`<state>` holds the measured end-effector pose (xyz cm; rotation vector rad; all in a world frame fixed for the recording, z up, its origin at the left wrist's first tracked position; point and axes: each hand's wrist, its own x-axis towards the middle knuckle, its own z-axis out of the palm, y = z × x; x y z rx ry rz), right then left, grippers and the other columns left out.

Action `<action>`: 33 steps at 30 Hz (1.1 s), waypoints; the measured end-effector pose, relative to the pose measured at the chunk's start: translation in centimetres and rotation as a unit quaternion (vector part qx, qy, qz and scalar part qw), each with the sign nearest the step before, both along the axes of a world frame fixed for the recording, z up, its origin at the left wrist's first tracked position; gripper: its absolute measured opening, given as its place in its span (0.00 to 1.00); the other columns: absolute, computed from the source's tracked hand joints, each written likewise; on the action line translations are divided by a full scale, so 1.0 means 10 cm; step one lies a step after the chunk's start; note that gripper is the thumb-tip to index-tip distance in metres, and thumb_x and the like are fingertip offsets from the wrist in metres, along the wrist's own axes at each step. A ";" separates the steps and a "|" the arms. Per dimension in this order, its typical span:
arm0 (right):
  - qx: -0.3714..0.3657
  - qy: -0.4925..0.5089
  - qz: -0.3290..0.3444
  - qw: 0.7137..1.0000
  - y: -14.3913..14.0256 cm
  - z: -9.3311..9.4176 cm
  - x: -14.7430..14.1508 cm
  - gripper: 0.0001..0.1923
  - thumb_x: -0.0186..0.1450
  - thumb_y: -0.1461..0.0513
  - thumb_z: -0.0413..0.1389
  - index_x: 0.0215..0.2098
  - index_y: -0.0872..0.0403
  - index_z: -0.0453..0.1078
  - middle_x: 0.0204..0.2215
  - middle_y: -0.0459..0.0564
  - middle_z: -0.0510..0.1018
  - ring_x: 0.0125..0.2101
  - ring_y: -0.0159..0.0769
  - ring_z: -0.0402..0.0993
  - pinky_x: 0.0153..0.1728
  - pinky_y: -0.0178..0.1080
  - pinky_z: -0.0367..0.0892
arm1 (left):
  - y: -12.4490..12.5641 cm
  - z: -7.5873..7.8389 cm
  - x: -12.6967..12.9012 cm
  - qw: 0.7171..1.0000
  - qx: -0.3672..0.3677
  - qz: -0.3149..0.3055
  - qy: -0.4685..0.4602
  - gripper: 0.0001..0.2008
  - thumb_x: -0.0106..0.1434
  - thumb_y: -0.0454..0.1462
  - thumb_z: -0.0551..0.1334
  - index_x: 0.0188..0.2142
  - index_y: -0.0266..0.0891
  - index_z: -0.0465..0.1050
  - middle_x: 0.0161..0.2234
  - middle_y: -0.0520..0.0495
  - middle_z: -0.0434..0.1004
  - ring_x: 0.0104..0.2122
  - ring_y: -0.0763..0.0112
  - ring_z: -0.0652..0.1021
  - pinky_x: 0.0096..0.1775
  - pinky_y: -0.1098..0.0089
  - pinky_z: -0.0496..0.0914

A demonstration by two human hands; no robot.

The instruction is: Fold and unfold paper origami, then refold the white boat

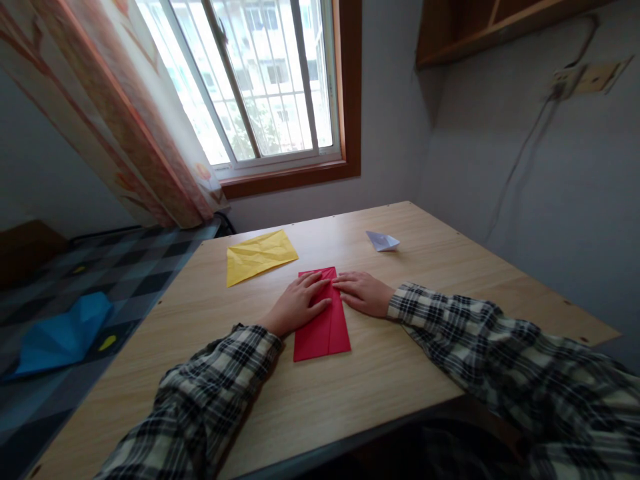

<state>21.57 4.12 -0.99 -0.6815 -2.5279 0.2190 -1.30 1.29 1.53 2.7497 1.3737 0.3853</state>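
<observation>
A sheet of red paper (323,335), folded into a tall narrow rectangle with a crease down its length, lies flat on the wooden table (395,373). Across its upper left part rests my left hand (301,301), fingers stretched out and pressed down on the paper. My right hand (364,292) lies at the paper's upper right edge, its extended fingertips touching the red surface. Neither hand grips anything. Part of the paper's upper half is hidden under my fingers.
Creased yellow paper (263,255) lies at the table's back left. A small folded white paper boat (383,241) sits at the back right. Left of the table, blue folded paper (67,337) rests on a checked bed cover (150,257). A window stands behind.
</observation>
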 end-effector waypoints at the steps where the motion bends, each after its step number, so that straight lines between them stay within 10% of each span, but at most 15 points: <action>1: 0.001 -0.004 -0.005 1.000 0.00 0.00 0.00 0.18 0.68 0.61 0.50 0.53 0.59 0.71 0.53 0.60 0.75 0.54 0.45 0.70 0.56 0.51 0.63 | 0.00 0.00 0.00 1.000 -0.001 0.000 0.003 0.26 0.67 0.50 0.54 0.60 0.41 0.66 0.63 0.41 0.64 0.63 0.57 0.63 0.63 0.54 0.58; 33: -0.003 -0.082 -0.090 0.993 0.10 0.05 0.03 0.23 0.71 0.54 0.46 0.59 0.55 0.67 0.57 0.56 0.71 0.56 0.45 0.65 0.57 0.51 0.57 | 0.00 0.00 -0.02 0.999 -0.020 -0.034 0.011 0.28 0.66 0.50 0.55 0.62 0.44 0.62 0.65 0.43 0.59 0.64 0.56 0.60 0.63 0.52 0.55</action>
